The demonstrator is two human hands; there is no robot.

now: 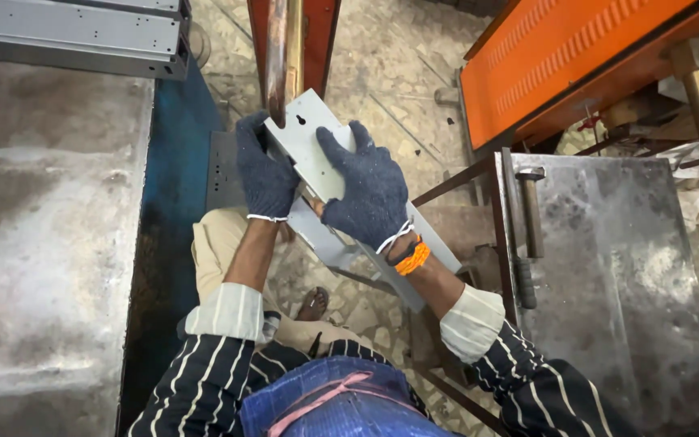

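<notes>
Both my hands wear dark knitted gloves and hold a long grey sheet-metal bracket [311,142] with a keyhole slot near its upper end. My left hand [264,170] grips its left edge. My right hand [368,190] lies across its flat face, with an orange band at the wrist. The bracket slants from the upper middle down to the right, past my knees. Its top end sits just under a vertical rusty metal bar [282,48] in front of an orange-red machine frame [317,32].
A worn grey metal table [42,243] with a blue side fills the left. Grey steel channels [74,32] lie at the top left. An orange machine cover [576,57] is at the upper right, above a steel plate [608,275] with a bolt. My bare foot [314,304] rests on the mosaic floor.
</notes>
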